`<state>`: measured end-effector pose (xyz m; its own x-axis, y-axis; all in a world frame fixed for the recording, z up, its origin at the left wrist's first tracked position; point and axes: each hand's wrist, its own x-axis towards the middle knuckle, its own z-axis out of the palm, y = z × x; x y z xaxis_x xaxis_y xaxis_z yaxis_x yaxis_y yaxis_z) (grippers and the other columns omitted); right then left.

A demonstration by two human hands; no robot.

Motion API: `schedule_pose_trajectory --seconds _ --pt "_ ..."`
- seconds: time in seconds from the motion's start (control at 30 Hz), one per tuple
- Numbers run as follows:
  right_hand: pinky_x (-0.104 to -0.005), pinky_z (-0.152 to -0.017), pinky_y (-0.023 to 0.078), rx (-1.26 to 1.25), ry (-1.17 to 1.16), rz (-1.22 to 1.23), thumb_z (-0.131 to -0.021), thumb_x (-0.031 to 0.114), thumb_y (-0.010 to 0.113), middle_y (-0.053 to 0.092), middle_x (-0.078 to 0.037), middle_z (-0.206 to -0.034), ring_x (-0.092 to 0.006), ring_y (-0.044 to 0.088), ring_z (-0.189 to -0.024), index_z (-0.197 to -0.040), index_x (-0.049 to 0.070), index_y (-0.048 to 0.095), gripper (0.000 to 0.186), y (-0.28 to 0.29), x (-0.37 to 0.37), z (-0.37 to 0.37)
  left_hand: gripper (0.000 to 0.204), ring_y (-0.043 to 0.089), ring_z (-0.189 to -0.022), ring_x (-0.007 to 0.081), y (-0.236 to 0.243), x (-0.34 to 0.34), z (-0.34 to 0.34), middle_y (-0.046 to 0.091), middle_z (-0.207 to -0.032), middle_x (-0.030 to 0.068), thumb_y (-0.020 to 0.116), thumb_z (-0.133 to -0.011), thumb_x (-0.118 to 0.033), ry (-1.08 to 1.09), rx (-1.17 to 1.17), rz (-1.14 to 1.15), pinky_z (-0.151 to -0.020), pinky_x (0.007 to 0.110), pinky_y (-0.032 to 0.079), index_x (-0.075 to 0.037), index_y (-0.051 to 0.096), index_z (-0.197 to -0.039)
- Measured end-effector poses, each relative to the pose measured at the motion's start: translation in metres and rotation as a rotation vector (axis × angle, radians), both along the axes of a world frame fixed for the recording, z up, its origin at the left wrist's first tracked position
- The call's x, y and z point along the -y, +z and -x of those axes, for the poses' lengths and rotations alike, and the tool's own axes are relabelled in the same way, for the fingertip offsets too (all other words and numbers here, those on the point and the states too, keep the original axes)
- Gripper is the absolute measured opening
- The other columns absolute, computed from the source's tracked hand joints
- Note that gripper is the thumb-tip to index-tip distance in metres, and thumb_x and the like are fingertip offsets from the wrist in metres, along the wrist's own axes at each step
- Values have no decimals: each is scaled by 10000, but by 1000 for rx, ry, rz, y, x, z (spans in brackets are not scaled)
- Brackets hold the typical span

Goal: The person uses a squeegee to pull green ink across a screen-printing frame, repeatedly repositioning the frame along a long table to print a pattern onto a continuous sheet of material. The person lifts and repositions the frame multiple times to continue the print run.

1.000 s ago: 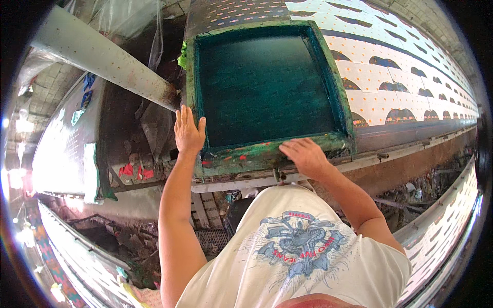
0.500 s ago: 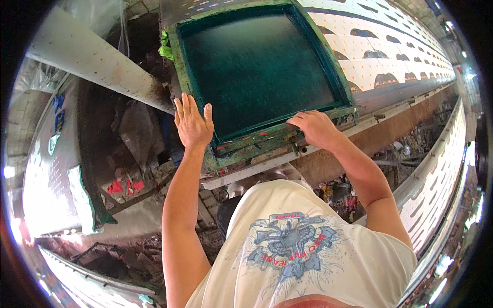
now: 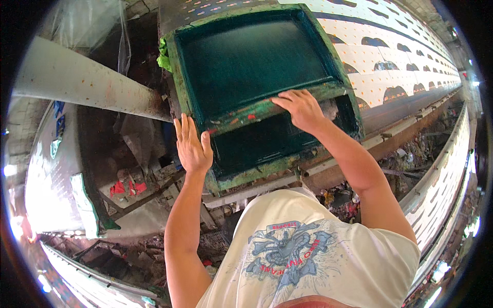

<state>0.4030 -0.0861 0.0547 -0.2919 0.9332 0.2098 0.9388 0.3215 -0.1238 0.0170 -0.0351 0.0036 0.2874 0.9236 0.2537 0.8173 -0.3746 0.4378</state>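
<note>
A printing screen (image 3: pixel 177 77) with a worn green frame lies in front of me, its inner face coated dark teal. Across it runs a long green-stained squeegee (image 3: pixel 233 118) with red marks, set back from the near rim. My right hand (image 3: pixel 304 110) is closed over the squeegee, right of its middle, with the fingers bent over the top. My left hand (image 3: pixel 193 149) lies with fingers stretched and thumb apart at the screen's left rim, holding nothing. The squeegee's lower edge is hidden.
A long white printed sheet (image 3: pixel 385 66) with dark arched shapes stretches away at the right, beside a rail (image 3: pixel 395 134). A thick pale pole (image 3: pixel 92 79) slants in from the left. Bright green cloth (image 3: pixel 164 54) hangs at the frame's far left side. Red scraps (image 3: pixel 128 188) lie lower left.
My right hand has pushed the squeegee away from the near rim, baring a dark strip behind it. In the picture, the frame and my left hand sit slightly lower.
</note>
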Motion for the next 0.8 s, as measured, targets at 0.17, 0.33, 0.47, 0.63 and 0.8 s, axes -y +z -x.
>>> schedule_pose_trajectory --seconds 0.17,0.33,0.47,0.63,0.8 --pt "-477 -1031 536 12 5 -56 -907 -12 678 766 -91 -1257 -304 732 -1172 -1343 167 759 478 -12 -119 -19 826 267 -1669 455 3 2 1 368 -1766 242 317 -1166 -573 9 -29 2 -1303 550 311 99 458 -1626" --pt "-501 -981 567 52 1 -55 -930 57 680 784 -101 -1206 -321 752 -1142 -1335 172 760 428 -19 -235 -44 839 267 -1667 466 12 3 -5 379 -1759 243 330 -1160 -592 18 -56 19 -1302 556 307 90 455 -1631" --pt "-523 -1001 573 76 -13 -9 -946 58 682 777 -116 -1201 -340 753 -1156 -1375 201 739 456 -8 -303 -51 860 275 -1668 452 13 5 -8 390 -1758 230 350 -1152 -626 52 -55 30 -1291 557 322 85 481 -1618" --pt "-491 -1041 553 102 -7 -80 -957 48 692 756 -96 -1265 -314 737 -1199 -1417 209 710 488 -23 -348 -60 862 307 -1660 439 15 1 -13 417 -1747 216 371 -1146 -637 73 -77 25 -1282 550 344 84 512 -1597" --pt "-478 -1045 549 79 36 -88 -957 34 692 758 -82 -1251 -293 740 -1177 -1429 208 709 504 -31 -307 -55 816 322 -1654 440 16 2 -15 432 -1736 221 407 -1150 -594 101 -78 30 -1289 538 345 83 520 -1591"
